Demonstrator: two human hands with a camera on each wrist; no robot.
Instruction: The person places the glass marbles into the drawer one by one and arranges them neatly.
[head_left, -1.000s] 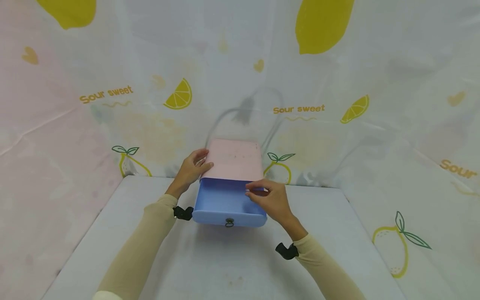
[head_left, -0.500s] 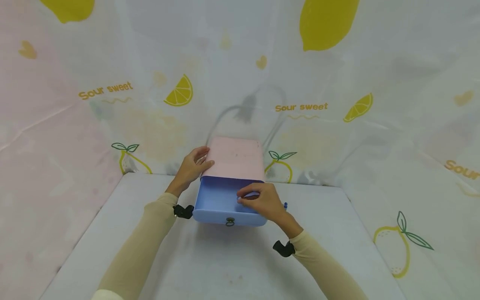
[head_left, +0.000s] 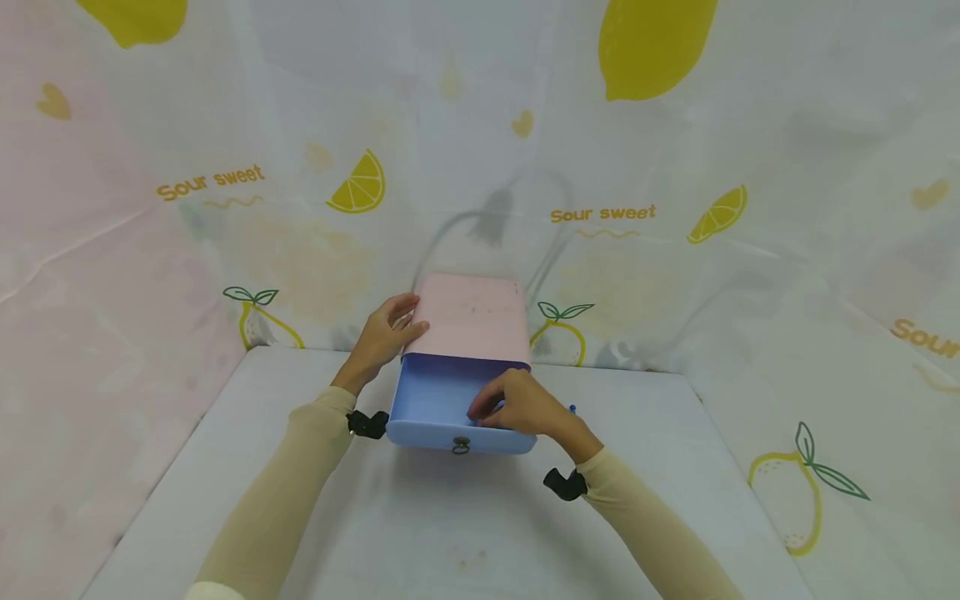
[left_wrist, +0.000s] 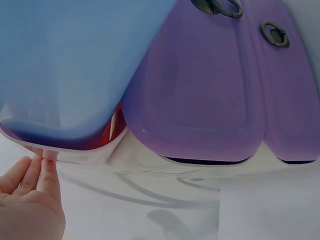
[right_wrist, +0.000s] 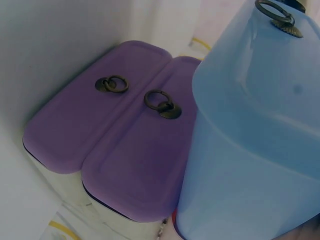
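Note:
A small drawer cabinet has a pink top (head_left: pixel 471 317), and its blue upper drawer (head_left: pixel 431 433) is pulled out towards me. My left hand (head_left: pixel 381 337) steadies the cabinet, with thumb on the pink top and fingers along its left side. In the left wrist view the straight fingers (left_wrist: pixel 48 182) touch the cabinet's edge. My right hand (head_left: pixel 525 404) reaches inside the drawer over its front right part, thumb and index finger pinched together low behind the front wall. A bit of blue shows at those fingertips; I cannot tell what kind of thing it is.
Two shut purple drawers (right_wrist: pixel 135 155) with bronze ring pulls sit below the blue one. A small blue thing (head_left: pixel 572 409) shows just past my right wrist. The cabinet stands on a white table (head_left: pixel 360 533) before a lemon-print backdrop (head_left: pixel 637 150).
My right hand has moved left and down, deeper into the drawer towards its front wall. The small blue thing beyond the right wrist has come into view. My left hand stays put.

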